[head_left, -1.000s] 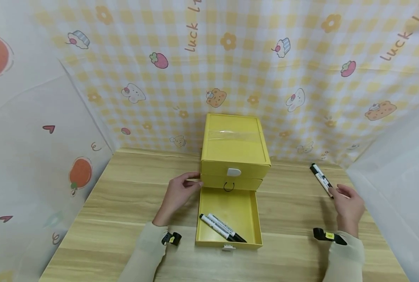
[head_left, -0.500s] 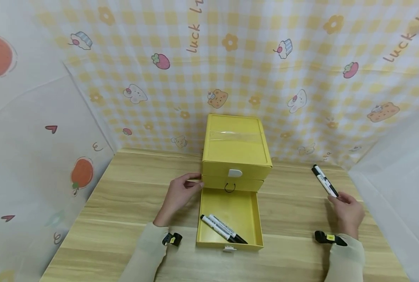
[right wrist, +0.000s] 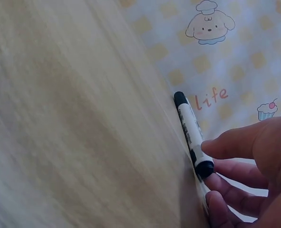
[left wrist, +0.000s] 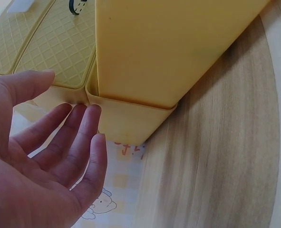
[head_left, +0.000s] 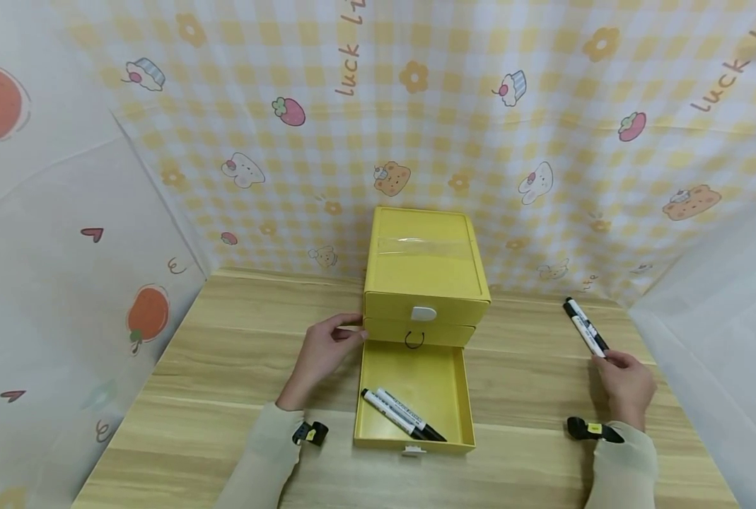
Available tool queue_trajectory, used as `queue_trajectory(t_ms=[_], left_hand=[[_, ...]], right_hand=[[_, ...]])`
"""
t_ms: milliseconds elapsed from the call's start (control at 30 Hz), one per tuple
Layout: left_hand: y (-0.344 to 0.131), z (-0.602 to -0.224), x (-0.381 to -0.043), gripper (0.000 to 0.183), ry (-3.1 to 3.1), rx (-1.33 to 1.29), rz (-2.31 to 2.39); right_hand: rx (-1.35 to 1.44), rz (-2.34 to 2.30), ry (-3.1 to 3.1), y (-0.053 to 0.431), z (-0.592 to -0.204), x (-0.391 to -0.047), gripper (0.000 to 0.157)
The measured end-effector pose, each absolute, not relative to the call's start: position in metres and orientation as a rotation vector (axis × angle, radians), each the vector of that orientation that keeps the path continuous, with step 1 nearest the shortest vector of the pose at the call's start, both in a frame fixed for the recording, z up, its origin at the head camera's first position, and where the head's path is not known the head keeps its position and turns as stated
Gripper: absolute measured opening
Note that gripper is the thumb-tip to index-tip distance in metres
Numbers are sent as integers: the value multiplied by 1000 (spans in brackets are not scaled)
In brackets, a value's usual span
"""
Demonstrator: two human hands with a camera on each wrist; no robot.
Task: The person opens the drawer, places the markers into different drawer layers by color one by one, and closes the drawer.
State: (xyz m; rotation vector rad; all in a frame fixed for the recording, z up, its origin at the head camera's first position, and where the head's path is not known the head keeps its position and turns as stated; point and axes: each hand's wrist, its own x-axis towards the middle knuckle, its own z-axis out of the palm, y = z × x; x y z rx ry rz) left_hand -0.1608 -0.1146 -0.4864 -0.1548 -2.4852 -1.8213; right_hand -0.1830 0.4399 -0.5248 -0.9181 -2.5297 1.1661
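My left hand [head_left: 324,348] is at the left side of the yellow drawer box [head_left: 425,254]. In the left wrist view its fingers [left wrist: 85,126] extend loosely along the box's side, thumb by the drawer front. The bottom drawer [head_left: 441,367] is pulled out, with two white markers [head_left: 399,413] with black caps lying side by side in it. At the right, my right hand [head_left: 629,389] pinches the near end of a black-and-white marker [right wrist: 190,126] between thumb and fingers. A second marker [head_left: 578,322] lies alongside it in the head view; the right wrist view clearly shows only one.
The wooden table [head_left: 237,367] extends to both sides of the box. Behind it hangs a checked cloth [head_left: 327,155] with cartoon prints. White sheets [head_left: 66,297] stand at the left and right. Clear tape [head_left: 425,245] crosses the box top.
My right hand has moved slightly toward the table's front, and its thumb and fingers have come together at the marker's near end. The left hand and the drawer stay still.
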Motion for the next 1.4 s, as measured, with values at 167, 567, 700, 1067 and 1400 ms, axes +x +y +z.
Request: queue_trajectory(t_ms=[167,567,700,1067,1400], left_hand=[[-114,-486,-161,38,-2490,-148,-1823],[-112,-481,-158,37,-2520,-79,-1813],[-113,-482,-158,36,-2513,-88,-1811],[-114,-482,-158,37,-2529,-90,-1797],[-113,-481,-159,37,-2527,-93,-1801]], right_hand=[[-919,1143,-2545,439,-525,-183,45],[-887,1117,-2587,434,-521,-184,44],[-858,1084,-2621,434,-520,-183,43],[-816,1083,-2678,435,-519,-183,38],[-751,1045,-2735,430,-522,-185,44]])
